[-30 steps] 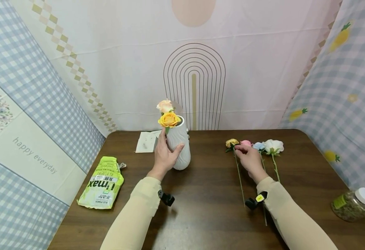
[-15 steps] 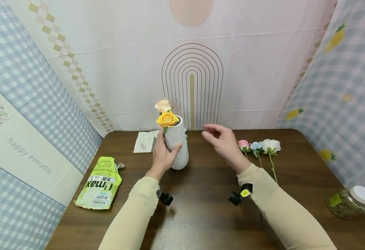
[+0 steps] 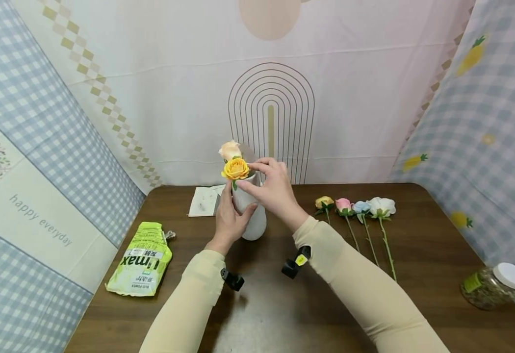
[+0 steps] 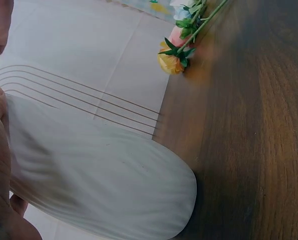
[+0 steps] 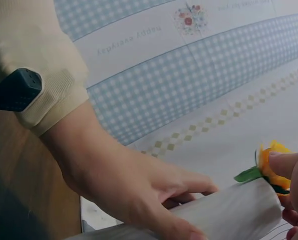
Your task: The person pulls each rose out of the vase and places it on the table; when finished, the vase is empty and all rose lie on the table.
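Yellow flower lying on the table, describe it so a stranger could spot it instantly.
On the brown table, right of the pale vase in the head view, lie four flowers. The yellow flower is leftmost, beside the pink flower; it alone there is yellow.

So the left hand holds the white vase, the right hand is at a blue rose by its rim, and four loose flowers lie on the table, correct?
Not quite: the rose at the right hand is yellow, not blue, as the head view shows. The left hand does hold the white vase, and the rest stands.
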The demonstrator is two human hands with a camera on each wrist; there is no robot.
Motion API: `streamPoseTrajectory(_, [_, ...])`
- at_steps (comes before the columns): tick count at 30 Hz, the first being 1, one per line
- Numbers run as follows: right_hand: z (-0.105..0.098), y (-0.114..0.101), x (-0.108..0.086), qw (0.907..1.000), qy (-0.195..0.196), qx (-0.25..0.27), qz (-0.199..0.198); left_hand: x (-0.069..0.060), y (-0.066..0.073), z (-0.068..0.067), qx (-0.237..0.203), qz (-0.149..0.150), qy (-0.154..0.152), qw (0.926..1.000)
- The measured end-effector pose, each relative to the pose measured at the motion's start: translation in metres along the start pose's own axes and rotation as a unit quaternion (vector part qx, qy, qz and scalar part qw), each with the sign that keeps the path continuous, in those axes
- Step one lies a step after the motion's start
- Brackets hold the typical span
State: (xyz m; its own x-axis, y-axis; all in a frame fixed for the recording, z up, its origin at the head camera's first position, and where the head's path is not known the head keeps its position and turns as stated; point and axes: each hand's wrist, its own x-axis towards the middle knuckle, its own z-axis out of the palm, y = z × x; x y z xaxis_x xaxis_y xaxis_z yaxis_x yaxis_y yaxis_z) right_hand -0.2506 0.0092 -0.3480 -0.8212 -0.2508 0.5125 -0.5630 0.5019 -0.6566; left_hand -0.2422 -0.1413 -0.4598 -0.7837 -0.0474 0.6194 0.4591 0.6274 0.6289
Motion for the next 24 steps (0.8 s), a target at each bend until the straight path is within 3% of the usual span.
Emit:
streamPoseTrajectory(12, [0.024, -0.007, 0.004, 0.9995, 0.017, -0.023, 0.013, 0.000, -0.002, 0.000, -0.009, 0.020, 0.011, 0.9997])
streamPoseTrajectory(24, [0.026, -0.012, 0.005, 0.9957, 0.035, 0.057, 0.065, 0.002, -0.003, 0.000, -0.009, 0.041, 0.021, 0.9989])
